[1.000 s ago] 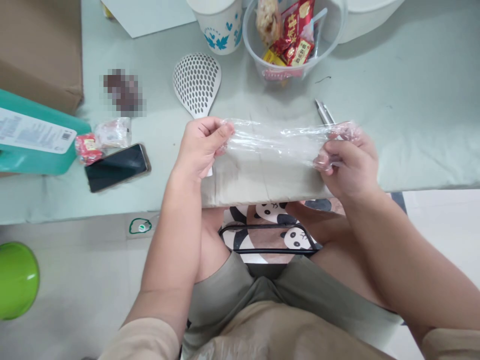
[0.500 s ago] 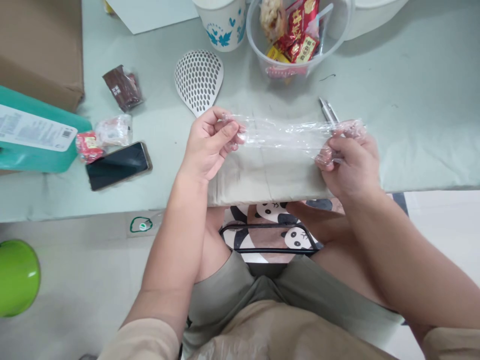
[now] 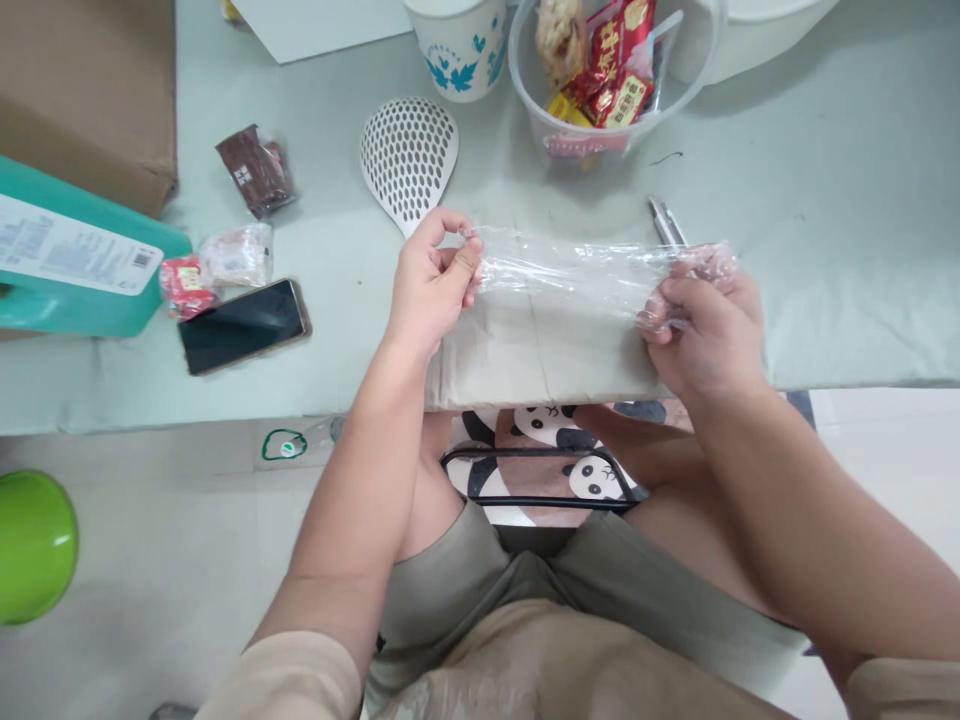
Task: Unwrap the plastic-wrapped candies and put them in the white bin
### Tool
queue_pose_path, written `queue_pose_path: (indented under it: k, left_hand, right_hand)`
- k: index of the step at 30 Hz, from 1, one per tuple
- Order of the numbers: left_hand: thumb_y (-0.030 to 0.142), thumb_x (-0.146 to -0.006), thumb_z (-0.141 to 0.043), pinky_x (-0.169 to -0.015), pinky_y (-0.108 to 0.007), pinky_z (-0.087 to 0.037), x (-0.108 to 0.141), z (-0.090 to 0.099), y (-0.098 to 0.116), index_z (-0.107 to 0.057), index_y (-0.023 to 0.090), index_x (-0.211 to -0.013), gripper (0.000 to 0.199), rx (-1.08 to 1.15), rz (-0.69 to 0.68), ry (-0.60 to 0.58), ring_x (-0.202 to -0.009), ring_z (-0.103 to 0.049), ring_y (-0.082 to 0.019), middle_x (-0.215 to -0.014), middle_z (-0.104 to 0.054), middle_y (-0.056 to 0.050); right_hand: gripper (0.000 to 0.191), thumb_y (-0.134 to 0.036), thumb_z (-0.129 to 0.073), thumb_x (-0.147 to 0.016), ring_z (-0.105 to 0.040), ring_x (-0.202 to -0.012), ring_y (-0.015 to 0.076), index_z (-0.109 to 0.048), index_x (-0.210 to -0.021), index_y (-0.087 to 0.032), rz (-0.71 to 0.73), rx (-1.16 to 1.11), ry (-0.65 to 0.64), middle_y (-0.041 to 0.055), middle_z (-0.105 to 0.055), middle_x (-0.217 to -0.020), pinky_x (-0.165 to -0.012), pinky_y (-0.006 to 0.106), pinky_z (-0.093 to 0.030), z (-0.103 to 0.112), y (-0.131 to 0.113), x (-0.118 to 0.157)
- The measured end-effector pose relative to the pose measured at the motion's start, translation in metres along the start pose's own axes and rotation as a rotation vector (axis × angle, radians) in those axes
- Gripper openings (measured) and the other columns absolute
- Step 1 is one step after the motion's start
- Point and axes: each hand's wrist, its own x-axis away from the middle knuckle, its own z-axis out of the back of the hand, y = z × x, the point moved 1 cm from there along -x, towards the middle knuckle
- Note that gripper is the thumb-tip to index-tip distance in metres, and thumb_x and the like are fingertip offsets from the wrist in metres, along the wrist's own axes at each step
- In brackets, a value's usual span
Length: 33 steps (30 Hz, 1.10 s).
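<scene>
A clear, crinkled plastic film [image 3: 566, 268] is stretched between my two hands above the table's front edge. My left hand [image 3: 442, 268] pinches its left end between thumb and fingers, just below the perforated white skimmer [image 3: 409, 155]. The right end is bunched up in my right hand [image 3: 701, 310], whose fingers are closed on it. Just beyond my right hand lies a metallic cutter-like tool [image 3: 666, 222], its lower part hidden by the film and fingers.
At the back stand a bowl of wrapped snacks [image 3: 536, 110] and a paper cup [image 3: 459, 55]. On the left are a phone [image 3: 244, 327], small packets [image 3: 259, 170], a green jug [image 3: 82, 310] and a cardboard box [image 3: 90, 90]. A green bin [image 3: 37, 545] is on the floor.
My left hand has shifted slightly to the right, its fingers closer together on the film. The table items appear a little further right in the view.
</scene>
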Motion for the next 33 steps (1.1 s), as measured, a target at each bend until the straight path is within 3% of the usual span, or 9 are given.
queue_pose_path:
  k: [7,9,12,14,18,21,25,30,33]
  left_hand:
    - [0.023,-0.096,-0.055,-0.062,-0.019,-0.054,0.004,-0.003,0.019,-0.065,0.02,-0.092,0.011,0.374,0.151,-0.12,-0.065,-0.069,-0.009,-0.074,-0.067,0.001]
    - [0.02,-0.09,-0.065,-0.07,-0.02,-0.057,0.003,-0.002,0.017,-0.067,0.022,-0.101,0.012,0.36,0.129,-0.137,-0.075,-0.072,-0.011,-0.081,-0.069,0.001]
    - [0.019,-0.08,-0.082,-0.086,-0.025,-0.059,0.003,-0.002,0.01,-0.067,0.026,-0.11,0.035,0.289,0.079,-0.16,-0.095,-0.075,-0.015,-0.096,-0.072,0.0]
    - [0.024,-0.077,-0.088,-0.092,-0.028,-0.059,0.005,-0.003,0.006,-0.067,0.026,-0.111,0.04,0.258,0.068,-0.186,-0.104,-0.076,-0.017,-0.107,-0.074,-0.002]
    - [0.035,-0.08,-0.089,-0.09,-0.027,-0.061,0.007,-0.006,0.005,-0.068,0.025,-0.106,0.035,0.23,0.084,-0.191,-0.097,-0.077,-0.016,-0.104,-0.077,-0.001]
    - [0.025,-0.082,-0.084,-0.088,-0.027,-0.063,0.008,-0.008,0.008,-0.069,0.023,-0.102,0.025,0.205,0.105,-0.149,-0.092,-0.078,-0.015,-0.096,-0.079,-0.002]
    - [0.01,-0.084,-0.07,-0.091,-0.028,-0.064,0.008,-0.01,0.011,-0.071,0.022,-0.103,0.023,0.213,0.145,-0.12,-0.102,-0.078,-0.017,-0.105,-0.08,-0.003]
    - [0.011,-0.088,-0.064,-0.093,-0.026,-0.064,0.007,-0.01,0.012,-0.07,0.022,-0.107,0.023,0.253,0.198,-0.111,-0.111,-0.077,-0.018,-0.111,-0.081,-0.004]
    - [0.009,-0.086,-0.067,-0.095,-0.03,-0.064,0.005,-0.009,0.008,-0.069,0.025,-0.116,0.034,0.226,0.188,-0.108,-0.115,-0.077,-0.02,-0.116,-0.08,-0.004]
  right_hand:
    - [0.023,-0.018,-0.072,-0.064,-0.038,-0.038,0.0108,-0.054,-0.075,-0.027,0.005,-0.043,0.006,-0.0092,-0.041,-0.044,-0.039,0.026,-0.024,0.007,0.005,-0.005]
    - [0.023,-0.019,-0.072,-0.063,-0.037,-0.037,0.0105,-0.053,-0.075,-0.028,0.009,-0.038,0.0,-0.0095,-0.041,-0.044,-0.039,0.026,-0.024,0.007,0.005,-0.005]
    - [0.021,-0.02,-0.07,-0.062,-0.038,-0.036,0.0093,-0.054,-0.074,-0.027,0.006,-0.022,0.018,-0.0099,-0.043,-0.042,-0.038,0.024,-0.023,0.003,0.002,-0.002]
    - [0.019,-0.021,-0.068,-0.062,-0.038,-0.036,0.0087,-0.054,-0.073,-0.026,0.002,-0.004,0.021,-0.0099,-0.045,-0.041,-0.039,0.023,-0.024,-0.001,-0.001,0.001]
    - [0.015,-0.02,-0.065,-0.062,-0.039,-0.037,0.0088,-0.056,-0.073,-0.026,-0.002,0.031,0.006,-0.0091,-0.051,-0.042,-0.039,0.023,-0.026,-0.004,-0.004,0.005]
    - [0.014,-0.019,-0.064,-0.063,-0.037,-0.036,0.0082,-0.056,-0.072,-0.026,0.017,0.024,0.01,-0.0097,-0.051,-0.043,-0.038,0.022,-0.025,-0.004,-0.004,0.005]
    - [0.016,-0.018,-0.067,-0.068,-0.042,-0.038,0.0081,-0.055,-0.075,-0.026,0.053,0.051,-0.014,-0.0107,-0.049,-0.046,-0.039,0.021,-0.027,-0.001,-0.002,0.005]
    - [0.017,-0.021,-0.071,-0.079,-0.047,-0.043,0.0087,-0.055,-0.08,-0.026,0.086,0.149,-0.038,-0.0093,-0.051,-0.051,-0.041,0.022,-0.034,0.003,0.0,0.008]
    - [0.017,-0.02,-0.071,-0.079,-0.047,-0.044,0.0095,-0.056,-0.079,-0.027,0.104,0.152,-0.015,-0.009,-0.05,-0.052,-0.04,0.022,-0.034,0.004,0.001,0.008]
